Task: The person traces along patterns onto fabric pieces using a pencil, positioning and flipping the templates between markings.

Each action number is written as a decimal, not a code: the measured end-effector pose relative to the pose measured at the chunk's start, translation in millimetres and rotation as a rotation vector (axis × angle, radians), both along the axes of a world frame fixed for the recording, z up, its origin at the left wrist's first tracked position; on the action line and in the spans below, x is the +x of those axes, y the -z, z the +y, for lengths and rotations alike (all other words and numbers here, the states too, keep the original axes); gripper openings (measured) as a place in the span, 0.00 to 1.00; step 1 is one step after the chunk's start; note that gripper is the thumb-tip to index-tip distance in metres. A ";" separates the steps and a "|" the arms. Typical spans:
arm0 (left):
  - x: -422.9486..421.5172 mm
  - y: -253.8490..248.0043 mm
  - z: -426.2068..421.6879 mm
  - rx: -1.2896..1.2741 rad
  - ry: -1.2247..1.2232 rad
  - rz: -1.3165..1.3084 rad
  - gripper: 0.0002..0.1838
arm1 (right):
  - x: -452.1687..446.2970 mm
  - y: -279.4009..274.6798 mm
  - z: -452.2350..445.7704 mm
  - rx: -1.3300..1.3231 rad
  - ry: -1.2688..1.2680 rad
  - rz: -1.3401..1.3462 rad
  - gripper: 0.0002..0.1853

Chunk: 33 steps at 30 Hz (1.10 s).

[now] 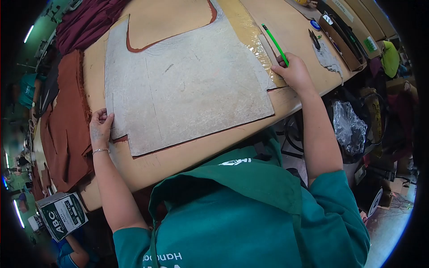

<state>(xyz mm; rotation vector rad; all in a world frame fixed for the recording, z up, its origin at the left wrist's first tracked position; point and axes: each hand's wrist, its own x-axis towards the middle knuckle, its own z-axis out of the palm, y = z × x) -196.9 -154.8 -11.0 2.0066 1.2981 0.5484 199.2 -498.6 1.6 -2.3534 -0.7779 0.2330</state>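
Observation:
A large grey pattern board [192,89] with a cut-out at its top lies flat on the table, and reddish-brown fabric [214,12] shows along parts of its edge. At the board's lower left edge is my left hand [102,126], thumb and fingers pinched together on the border. My right hand [292,73] is closed around a green pencil [275,43] whose dark end points up and left. That hand rests beside the board's right edge, over a tape-covered yellowish strip [252,38] that lies there.
Brown fabric [69,120] and maroon cloth [85,29] lie on the left. Snips [315,39], a grey scrap [328,58] and an open cardboard box [342,44] are at the right. The table's near edge [178,172] runs before my body; a co-worker [78,257] is at lower left.

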 end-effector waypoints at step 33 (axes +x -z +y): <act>-22.2 -7.9 -8.8 0.072 0.194 -0.120 0.20 | -55.7 -10.9 86.2 0.770 -0.004 0.847 0.19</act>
